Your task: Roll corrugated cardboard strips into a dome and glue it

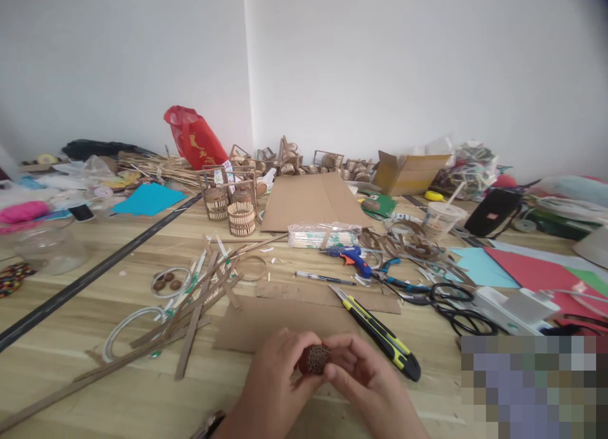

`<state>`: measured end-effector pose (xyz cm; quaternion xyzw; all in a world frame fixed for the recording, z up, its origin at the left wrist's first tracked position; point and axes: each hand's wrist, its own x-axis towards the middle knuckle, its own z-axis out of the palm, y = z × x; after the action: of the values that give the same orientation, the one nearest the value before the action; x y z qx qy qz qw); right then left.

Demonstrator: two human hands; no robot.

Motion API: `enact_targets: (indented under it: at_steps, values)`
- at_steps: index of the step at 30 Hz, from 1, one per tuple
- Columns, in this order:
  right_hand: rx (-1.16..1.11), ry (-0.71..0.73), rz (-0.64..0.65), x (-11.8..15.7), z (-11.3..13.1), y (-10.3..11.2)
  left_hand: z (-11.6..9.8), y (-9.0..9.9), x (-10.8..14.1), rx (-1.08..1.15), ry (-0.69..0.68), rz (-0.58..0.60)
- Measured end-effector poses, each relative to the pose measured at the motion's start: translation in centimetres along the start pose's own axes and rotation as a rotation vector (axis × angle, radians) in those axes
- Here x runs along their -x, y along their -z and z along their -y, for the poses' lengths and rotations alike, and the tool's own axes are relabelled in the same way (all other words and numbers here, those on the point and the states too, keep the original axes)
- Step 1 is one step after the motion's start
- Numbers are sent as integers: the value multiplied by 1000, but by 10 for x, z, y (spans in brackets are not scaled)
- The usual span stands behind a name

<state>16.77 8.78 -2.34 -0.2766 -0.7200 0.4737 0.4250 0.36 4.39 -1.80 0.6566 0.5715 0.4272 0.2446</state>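
Between my two hands, low in the middle of the head view, is a small round brown piece (317, 359) with a lattice-like face. My left hand (280, 382) grips its left side with fingers and thumb. From the right, the fingertips and thumb of my right hand (363, 375) pinch its edge. Beneath and beyond them lies a flat cardboard piece (247, 325). Just right of it rests a yellow and black utility knife (380, 334), its blade end pointing up and left.
Brown strips (190, 337) and a white ring (114, 337) lie to the left. Beyond are a pen (324, 278), a blue glue gun (354, 258), small slatted baskets (241, 219) and a large cardboard sheet (311, 201). Black scissors (465, 318) and a white power strip (515, 306) are at right.
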Motion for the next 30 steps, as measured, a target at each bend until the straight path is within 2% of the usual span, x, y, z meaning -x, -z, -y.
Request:
enact_targets:
  at_steps: [3,6,8,12,16,19,24,27,30]
  values:
    - [29,-6,-99,3,-6,-4,7,-7,4,-35,-69,-1]
    - [161,91,-129,2,1,-1,5,-8,5,50,-16,42]
    - [231,204,-99,-1,9,4,1,-4,4,205,77,122]
    - [371,483,-42,-8,22,13,-3,4,-3,691,223,325]
    - [465,625,36,-9,25,15,2,6,-10,846,362,433]
    - [490,646,71,-9,25,15,5,6,-11,909,424,479]
    - [389,618,97,-10,27,14,2,5,-8,1021,478,468]
    - [280,518,129,-8,28,17,-1,4,-6,1088,494,485]
    - [325,367,261,-15,25,37,-2,3,-5,1133,505,453]
